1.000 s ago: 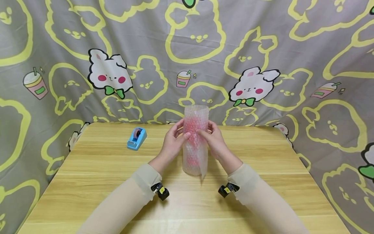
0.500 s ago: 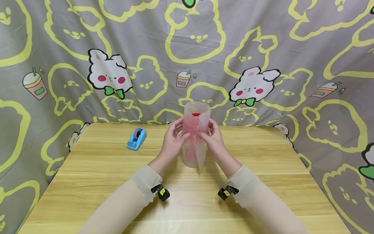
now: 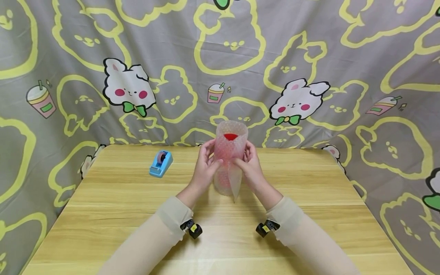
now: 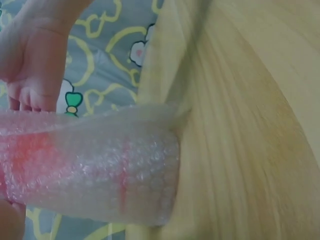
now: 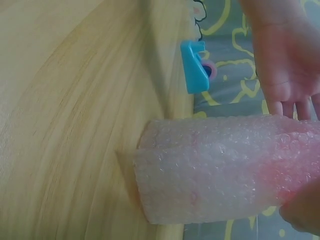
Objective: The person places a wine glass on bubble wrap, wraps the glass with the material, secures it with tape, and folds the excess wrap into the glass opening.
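Between my two hands stands a roll of bubble wrap (image 3: 226,152), wound into a tube round a red object (image 3: 230,136) whose top shows through the open upper end. The object's kind is hidden by the wrap. My left hand (image 3: 204,168) holds the tube's left side, thumb across the front and fingers behind. On the right side my right hand (image 3: 252,167) grips it the same way, its thumb at the wrap's loose edge. That edge hangs to a pointed corner low on the front. In the right wrist view, the tube's lower end (image 5: 170,175) is close to the tabletop.
A blue tape dispenser (image 3: 160,163) with a roll of tape stands on the wooden table (image 3: 113,214), left of the hands. Behind the table's far edge hangs a grey curtain (image 3: 185,49) with yellow outlines and rabbit prints. Each sleeve carries a small black wrist camera (image 3: 195,230).
The tube has tipped, so its open top and the red object inside now show. Its lower end has shifted away from me. Both hands have kept their hold at nearly the same place.
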Tool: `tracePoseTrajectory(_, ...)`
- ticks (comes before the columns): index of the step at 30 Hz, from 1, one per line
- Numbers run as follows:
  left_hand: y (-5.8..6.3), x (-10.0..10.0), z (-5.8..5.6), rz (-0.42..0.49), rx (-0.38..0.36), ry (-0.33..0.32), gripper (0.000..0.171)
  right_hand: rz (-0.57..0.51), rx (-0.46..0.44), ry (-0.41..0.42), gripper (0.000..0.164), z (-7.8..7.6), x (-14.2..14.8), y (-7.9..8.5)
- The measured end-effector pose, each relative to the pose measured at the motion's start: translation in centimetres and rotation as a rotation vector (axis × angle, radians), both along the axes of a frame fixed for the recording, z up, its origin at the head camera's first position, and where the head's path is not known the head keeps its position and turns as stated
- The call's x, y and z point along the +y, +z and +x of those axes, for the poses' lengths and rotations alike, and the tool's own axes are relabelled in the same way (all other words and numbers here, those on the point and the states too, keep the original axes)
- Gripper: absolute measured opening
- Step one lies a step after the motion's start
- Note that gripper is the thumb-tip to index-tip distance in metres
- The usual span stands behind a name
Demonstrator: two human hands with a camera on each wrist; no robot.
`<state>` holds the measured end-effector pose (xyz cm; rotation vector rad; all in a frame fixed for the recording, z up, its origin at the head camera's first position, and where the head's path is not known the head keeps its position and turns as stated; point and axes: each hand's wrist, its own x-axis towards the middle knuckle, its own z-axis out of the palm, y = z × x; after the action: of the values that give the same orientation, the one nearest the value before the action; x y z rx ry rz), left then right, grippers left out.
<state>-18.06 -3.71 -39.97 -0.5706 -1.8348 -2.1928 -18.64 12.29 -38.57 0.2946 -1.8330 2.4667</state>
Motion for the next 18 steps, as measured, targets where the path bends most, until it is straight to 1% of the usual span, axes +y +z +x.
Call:
tracePoseTrajectory(4, 0.4, 0.4, 0.0, -0.059, -0.011, 0.046, 0.064, 0.028, 0.002, -0.014, 0.075, 0.1, 0.0, 0.0)
tracePoseTrajectory(9, 1.0, 0.9, 0.0, -0.097, -0.061, 0.101, 0.071, 0.059, -0.006, -0.038, 0.076, 0.3, -0.1, 0.0)
tracePoseTrajectory(13, 1.4, 1.1, 0.1, -0.115, -0.104, 0.135, 0.076, 0.050, -0.002, -0.040, 0.076, 0.4, -0.2, 0.1)
tracePoseTrajectory(18, 1.9, 1.4, 0.2, -0.096, -0.140, 0.162, 0.075, 0.040, 0.008, -0.032, 0.076, 0.5, -0.3, 0.0)
